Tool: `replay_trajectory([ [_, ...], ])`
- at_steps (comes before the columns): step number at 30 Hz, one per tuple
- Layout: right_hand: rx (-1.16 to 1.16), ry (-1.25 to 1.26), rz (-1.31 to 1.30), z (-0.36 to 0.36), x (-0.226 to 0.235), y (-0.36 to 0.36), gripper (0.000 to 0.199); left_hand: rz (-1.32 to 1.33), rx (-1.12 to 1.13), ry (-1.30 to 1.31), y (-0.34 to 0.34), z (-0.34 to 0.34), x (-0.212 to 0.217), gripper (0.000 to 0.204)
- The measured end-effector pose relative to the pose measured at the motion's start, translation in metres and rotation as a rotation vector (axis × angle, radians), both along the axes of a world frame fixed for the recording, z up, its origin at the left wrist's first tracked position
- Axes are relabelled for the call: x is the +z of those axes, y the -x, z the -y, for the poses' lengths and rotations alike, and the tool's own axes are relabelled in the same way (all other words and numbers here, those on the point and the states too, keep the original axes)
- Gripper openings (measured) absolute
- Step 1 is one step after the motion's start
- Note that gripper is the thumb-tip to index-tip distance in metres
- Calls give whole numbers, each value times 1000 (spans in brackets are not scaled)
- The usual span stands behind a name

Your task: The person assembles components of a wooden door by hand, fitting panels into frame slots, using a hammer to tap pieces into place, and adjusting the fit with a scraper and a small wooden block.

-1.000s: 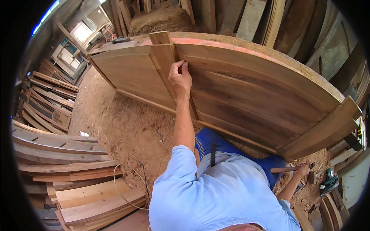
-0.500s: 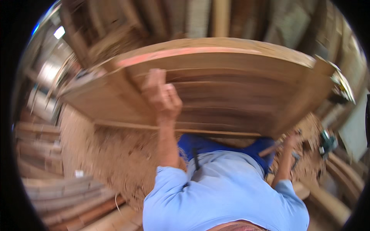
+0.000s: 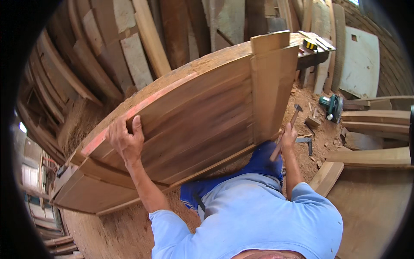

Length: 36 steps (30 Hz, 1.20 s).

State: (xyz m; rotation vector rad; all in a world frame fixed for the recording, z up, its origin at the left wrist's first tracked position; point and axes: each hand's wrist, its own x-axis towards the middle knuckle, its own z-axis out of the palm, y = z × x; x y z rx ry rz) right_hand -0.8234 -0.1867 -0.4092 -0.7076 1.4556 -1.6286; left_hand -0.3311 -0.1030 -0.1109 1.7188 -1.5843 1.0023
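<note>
A large framed wooden panel (image 3: 194,116) stands on edge before me, leaning, with a crosswise board near its right end. My left hand (image 3: 127,140) rests at the panel's upper edge, left of its middle; the fingers hook over the rim and the thumb lies on the near face. Lower right, my right hand (image 3: 288,138) is closed round the wooden handle of a hammer (image 3: 297,108). The hammer's head points up and away, apart from the panel. Along the top edge of the panel runs a reddish strip (image 3: 146,105).
A bench end (image 3: 317,58) with a yellow-black tape measure (image 3: 309,44) sticks out behind the panel. On the chip-strewn floor at right lie a carpenter's square (image 3: 309,146), a wood block (image 3: 312,121) and a green circular saw (image 3: 332,105). Planks (image 3: 151,39) lean at the back; more timber is stacked at right.
My left hand, raised in front of the panel before, now holds its upper edge. The view has swung right, so the panel appears tilted. The hammer stays in my right hand.
</note>
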Motion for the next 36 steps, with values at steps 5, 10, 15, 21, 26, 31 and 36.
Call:
replay_trajectory([
  [5,-178,77,-478,65,25,86,40,-20,-30,44,-3,3,-6,43],
  [10,-33,141,-574,86,80,100,30,-13,-1,30,-6,4,-6,43],
  [15,65,176,-657,81,78,92,21,-18,-25,42,-4,8,-5,44],
  [21,83,211,-659,65,111,78,27,-64,-21,44,-2,0,0,36],
  [26,-20,231,-820,83,170,90,34,-304,-576,177,79,-21,19,50],
  [31,-51,248,-1130,121,244,102,39,-629,-1824,19,180,-62,61,63],
  [36,220,229,-1291,172,273,105,39,-615,-2150,72,224,-82,59,33],
])
